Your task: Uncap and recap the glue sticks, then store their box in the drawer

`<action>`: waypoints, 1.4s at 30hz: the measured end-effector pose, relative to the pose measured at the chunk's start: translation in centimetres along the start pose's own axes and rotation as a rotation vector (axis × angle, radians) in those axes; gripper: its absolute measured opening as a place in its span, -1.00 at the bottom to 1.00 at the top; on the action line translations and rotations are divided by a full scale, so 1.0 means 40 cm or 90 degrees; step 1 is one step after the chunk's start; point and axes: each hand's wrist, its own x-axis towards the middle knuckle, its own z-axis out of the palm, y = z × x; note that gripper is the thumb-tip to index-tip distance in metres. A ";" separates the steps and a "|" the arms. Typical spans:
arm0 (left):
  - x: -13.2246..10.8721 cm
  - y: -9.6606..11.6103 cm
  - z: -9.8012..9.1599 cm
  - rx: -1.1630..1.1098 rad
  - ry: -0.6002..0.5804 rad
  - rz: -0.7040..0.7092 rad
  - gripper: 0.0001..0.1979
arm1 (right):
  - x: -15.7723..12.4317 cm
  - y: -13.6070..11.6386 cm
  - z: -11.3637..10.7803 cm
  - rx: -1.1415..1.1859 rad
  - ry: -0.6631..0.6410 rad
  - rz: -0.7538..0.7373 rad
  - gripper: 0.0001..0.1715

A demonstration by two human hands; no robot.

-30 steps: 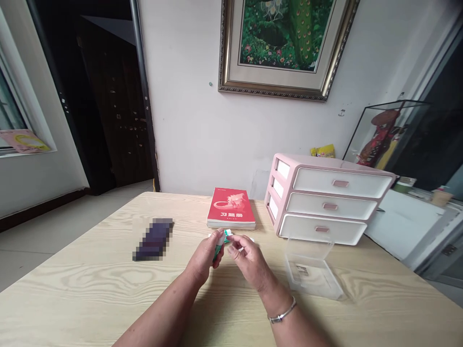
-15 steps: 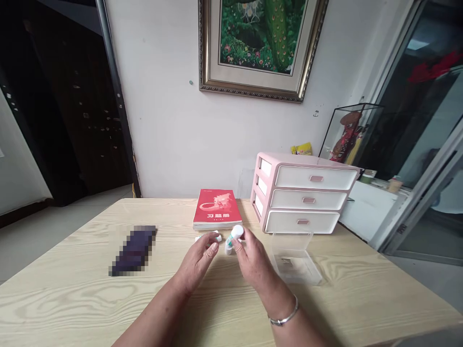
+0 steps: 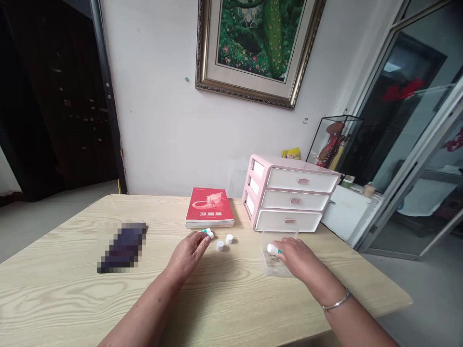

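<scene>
My right hand grips a small white bottle with a green band, over the clear plastic box with its lid raised. My left hand is closed at the fingertips around a white-and-green bottle near the red book. A white cap and another white cap stand on the table between my hands.
Behind my hands lies a thick red book. A pink and white drawer unit stands at the back right. A dark pixelated object lies on the wooden table at left.
My right hand has moved right with its bottle, from beside my left hand to over the clear box. The two white caps now show between my hands. The view has shifted slightly.
</scene>
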 end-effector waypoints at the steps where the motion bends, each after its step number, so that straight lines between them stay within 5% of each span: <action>1: 0.001 -0.004 0.000 0.018 -0.001 0.000 -0.60 | 0.001 -0.002 0.005 -0.007 -0.018 -0.001 -0.88; 10: 0.004 -0.032 0.011 0.176 0.007 -0.027 -0.77 | 0.022 -0.013 0.045 0.030 -0.109 0.030 -0.80; 14: 0.008 -0.051 0.015 0.254 0.020 -0.045 -0.80 | 0.025 -0.034 0.027 0.080 -0.033 0.055 -0.68; 19: 0.014 -0.056 0.018 0.359 -0.010 -0.034 -0.72 | 0.043 -0.174 -0.026 0.199 0.130 0.020 -0.69; 24: 0.015 -0.054 0.027 0.454 -0.038 -0.048 -0.66 | 0.101 -0.342 -0.015 0.248 0.119 -0.027 -0.78; 28: 0.015 -0.058 0.033 0.483 -0.057 -0.060 -0.66 | 0.165 -0.410 0.027 0.199 0.075 0.032 -0.78; 36: 0.024 -0.052 0.050 0.494 -0.094 -0.076 -0.72 | 0.190 -0.423 0.091 0.184 0.046 0.052 -0.81; 42: 0.009 -0.046 0.078 0.490 -0.086 -0.046 -0.61 | 0.186 -0.386 0.096 0.348 0.069 0.076 -0.81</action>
